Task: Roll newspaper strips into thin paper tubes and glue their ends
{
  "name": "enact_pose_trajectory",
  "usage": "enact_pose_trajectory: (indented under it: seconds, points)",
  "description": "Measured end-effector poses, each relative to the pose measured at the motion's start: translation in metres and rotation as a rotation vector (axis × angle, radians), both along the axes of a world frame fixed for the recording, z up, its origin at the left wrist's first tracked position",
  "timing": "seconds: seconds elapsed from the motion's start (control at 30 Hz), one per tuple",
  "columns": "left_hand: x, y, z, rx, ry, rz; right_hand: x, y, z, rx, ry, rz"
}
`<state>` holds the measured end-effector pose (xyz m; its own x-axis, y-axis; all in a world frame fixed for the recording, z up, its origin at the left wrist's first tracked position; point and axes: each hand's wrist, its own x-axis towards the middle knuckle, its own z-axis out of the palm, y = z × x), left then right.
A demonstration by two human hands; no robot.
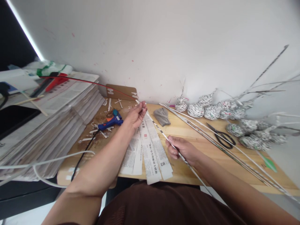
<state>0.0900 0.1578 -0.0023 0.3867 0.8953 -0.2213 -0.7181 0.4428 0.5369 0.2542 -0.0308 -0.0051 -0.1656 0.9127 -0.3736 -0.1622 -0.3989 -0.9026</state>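
Observation:
A thin tube rolled from printed newspaper (157,127) slants down from the middle of the table toward my right side. My left hand (137,115) pinches its upper end, where a bit of white paper shows at the fingertips. My right hand (179,148) is closed around the tube lower down, and its tail passes under my right forearm. A thin red-and-black rod or wire (103,85) runs from the left to my left fingertips; whether it joins the tube, I cannot tell. Fanned newspaper strips (150,153) lie beneath both hands.
A blue glue gun (111,122) rests left on a littered board. Stacked newspapers (77,109) stand beyond it. A grey cloth (161,116), black scissors (222,138) and long paper tubes (206,137) lie rightward. Woven paper gourds (195,110) line the wall.

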Motion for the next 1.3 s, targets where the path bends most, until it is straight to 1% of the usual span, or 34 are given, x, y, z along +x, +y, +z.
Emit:
enact_pose_trajectory:
  seconds: [0.07, 0.1, 0.2, 0.3, 0.43, 0.57, 0.73, 0.87, 0.97, 1.07, 1.17, 1.3]
  points:
    - [0.000, -0.002, 0.002, 0.000, 0.013, -0.001, 0.000, 0.000, -0.003, -0.039, 0.084, 0.019]
    - [0.000, -0.002, 0.003, 0.000, 0.022, -0.001, 0.000, -0.001, -0.005, -0.046, 0.091, 0.042]
    - [0.002, -0.004, 0.004, -0.016, 0.054, 0.015, 0.001, -0.002, -0.005, -0.019, 0.002, 0.107]
    - [0.004, -0.006, 0.003, -0.029, 0.081, 0.038, -0.003, 0.008, 0.000, 0.029, -0.121, 0.118]
    - [0.005, -0.006, 0.000, -0.003, 0.121, 0.001, -0.011, 0.031, 0.004, 0.033, -0.118, 0.076]
    - [0.004, -0.006, -0.002, 0.021, 0.123, -0.006, -0.016, 0.044, 0.000, 0.032, -0.058, 0.026]
    - [0.003, -0.005, -0.003, 0.031, 0.113, -0.011, -0.014, 0.047, -0.004, 0.014, 0.017, 0.000]
    - [0.003, -0.005, -0.004, 0.041, 0.110, -0.015, -0.016, 0.050, -0.002, 0.026, -0.067, -0.017]
    - [0.004, -0.005, -0.004, 0.052, 0.123, -0.021, -0.021, 0.052, 0.000, 0.090, -0.136, -0.034]
    - [0.005, -0.006, -0.004, 0.037, 0.138, -0.026, -0.023, 0.053, 0.000, 0.140, -0.148, -0.049]
    - [0.005, -0.006, -0.004, 0.016, 0.133, -0.014, -0.021, 0.052, -0.004, 0.117, -0.139, -0.051]
    - [0.004, -0.005, -0.003, 0.037, 0.138, -0.009, -0.019, 0.049, -0.007, 0.086, -0.134, -0.065]
